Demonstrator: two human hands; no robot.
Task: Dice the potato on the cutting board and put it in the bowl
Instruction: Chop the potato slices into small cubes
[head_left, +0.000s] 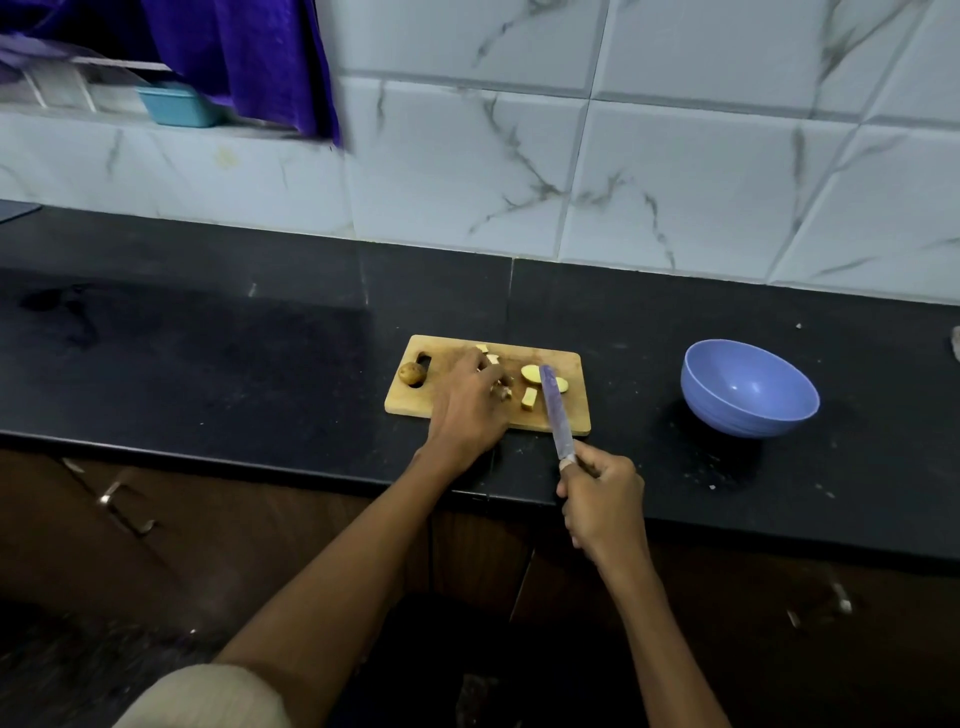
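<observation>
A wooden cutting board (569, 415) lies on the black counter. On it are a yellow potato slice (531, 372), a few cut pieces (529, 399) and a small whole potato (412, 373) at the board's left end by the handle slot. My left hand (467, 405) rests on the board's middle with its fingers curled over some cut pieces. My right hand (602, 501) grips the handle of a knife (555, 410), whose blade lies across the potato slice. The blue bowl (748, 389) stands to the right of the board; nothing shows inside it.
The black counter (208, 353) runs along a white marble-patterned tiled wall (623, 171). A purple cloth (249, 57) hangs at the upper left beside a teal container (176, 106). Cabinet fronts with metal handles (127, 512) are below the counter edge.
</observation>
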